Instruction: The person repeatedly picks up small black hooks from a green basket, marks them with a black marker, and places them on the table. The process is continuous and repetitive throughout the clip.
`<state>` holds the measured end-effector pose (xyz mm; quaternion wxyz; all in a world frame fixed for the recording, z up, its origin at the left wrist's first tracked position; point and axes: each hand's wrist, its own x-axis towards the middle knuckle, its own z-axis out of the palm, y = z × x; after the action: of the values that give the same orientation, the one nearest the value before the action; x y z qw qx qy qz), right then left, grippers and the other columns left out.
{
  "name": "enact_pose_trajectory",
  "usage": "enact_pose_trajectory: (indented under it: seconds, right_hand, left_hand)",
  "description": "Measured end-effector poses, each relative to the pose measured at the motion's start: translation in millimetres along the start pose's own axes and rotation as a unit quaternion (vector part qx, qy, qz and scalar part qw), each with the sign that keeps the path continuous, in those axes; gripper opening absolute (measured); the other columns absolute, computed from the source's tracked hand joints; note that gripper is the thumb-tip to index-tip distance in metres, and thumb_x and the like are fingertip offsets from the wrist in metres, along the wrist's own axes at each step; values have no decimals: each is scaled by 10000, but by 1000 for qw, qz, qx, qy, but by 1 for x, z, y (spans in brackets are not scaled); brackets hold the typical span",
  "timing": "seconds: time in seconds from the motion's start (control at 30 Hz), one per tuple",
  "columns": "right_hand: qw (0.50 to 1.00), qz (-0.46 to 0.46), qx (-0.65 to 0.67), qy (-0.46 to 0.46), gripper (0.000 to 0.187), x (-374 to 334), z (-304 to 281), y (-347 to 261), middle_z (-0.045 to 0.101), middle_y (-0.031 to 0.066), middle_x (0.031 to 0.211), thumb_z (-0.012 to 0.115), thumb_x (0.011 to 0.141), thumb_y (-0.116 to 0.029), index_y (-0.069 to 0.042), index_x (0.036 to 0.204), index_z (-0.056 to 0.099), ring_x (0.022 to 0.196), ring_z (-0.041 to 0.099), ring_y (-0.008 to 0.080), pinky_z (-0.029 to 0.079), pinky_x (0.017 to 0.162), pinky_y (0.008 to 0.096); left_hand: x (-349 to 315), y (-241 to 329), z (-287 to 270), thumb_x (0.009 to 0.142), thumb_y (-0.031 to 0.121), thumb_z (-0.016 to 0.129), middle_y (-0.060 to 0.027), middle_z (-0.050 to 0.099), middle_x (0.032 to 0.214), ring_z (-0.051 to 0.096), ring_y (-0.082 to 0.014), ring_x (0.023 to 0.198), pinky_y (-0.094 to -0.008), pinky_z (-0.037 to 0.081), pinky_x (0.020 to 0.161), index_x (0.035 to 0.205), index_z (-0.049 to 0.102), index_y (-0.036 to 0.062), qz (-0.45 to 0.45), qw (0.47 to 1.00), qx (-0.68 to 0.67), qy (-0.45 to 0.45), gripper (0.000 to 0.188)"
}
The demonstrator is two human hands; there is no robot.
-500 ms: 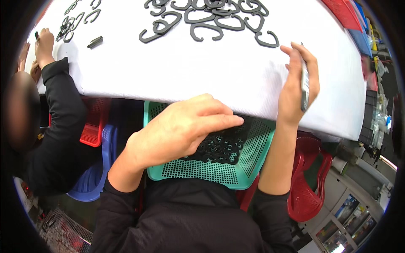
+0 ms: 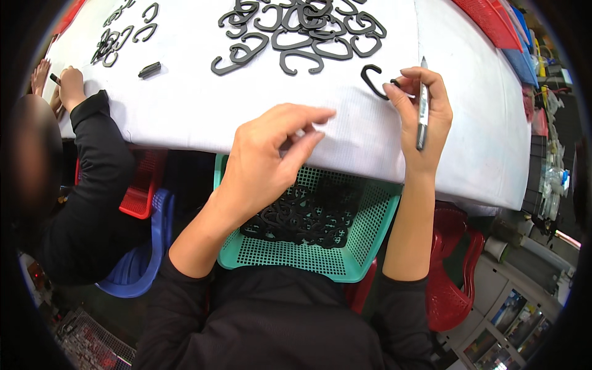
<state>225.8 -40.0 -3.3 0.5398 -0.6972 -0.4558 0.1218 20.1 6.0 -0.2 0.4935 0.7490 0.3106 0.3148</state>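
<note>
Up came the left hand (image 2: pixel 266 147), holding nothing; the right hand (image 2: pixel 435 117) held a pen (image 2: pixel 423 111) and now pinched one hook (image 2: pixel 365 78), away from the pile (image 2: pixel 293 47).

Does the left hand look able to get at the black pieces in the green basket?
Probably yes: the left hand looks empty and open. The table seems to cover only the far side of the green basket, leaving many black pieces exposed.
</note>
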Motion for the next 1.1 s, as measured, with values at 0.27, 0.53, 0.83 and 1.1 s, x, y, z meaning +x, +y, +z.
enact_pose_trajectory:
  seconds: [0.27, 0.53, 0.83, 1.1]
  right_hand:
    - [961, 122, 229, -96, 263, -36, 17, -33, 625, 32, 869, 706, 813, -56, -27, 1057, 611, 776, 582, 82, 479, 707, 213]
    - [985, 112, 130, -8, 231, -63, 8, -36, 602, 40, 759, 613, 909, -125, 9, 1097, 596, 630, 522, 48, 420, 560, 182]
    - [975, 111, 187, 37, 205, -69, 43, -44, 527, -16, 635, 704, 812, -14, -36, 738, 514, 539, 435, 0, 330, 468, 161]
    - [984, 93, 144, 46, 225, -67, 57, -40, 493, -35, 604, 699, 808, -10, -41, 696, 506, 527, 415, 1, 315, 461, 168]
  left_hand:
    - [6, 4, 7, 864, 7, 630, -94, 669, 1025, 580, -62, 766, -180, 474, 632, 1180, 612, -16, -75, 974, -207, 51, 317]
    - [5, -18, -1, 841, -11, 648, -25, 673, 877, 542, -30, 653, -153, 400, 560, 1053, 687, 9, 18, 994, 8, 104, 216]
    - [6, -21, 5, 744, 18, 719, -23, 659, 717, 535, -83, 569, -206, 415, 491, 895, 723, 58, 34, 985, 9, 171, 157]
    - [6, -24, 4, 813, -9, 676, 10, 627, 765, 513, -19, 615, -153, 384, 533, 983, 703, 6, 61, 986, 40, 149, 173]
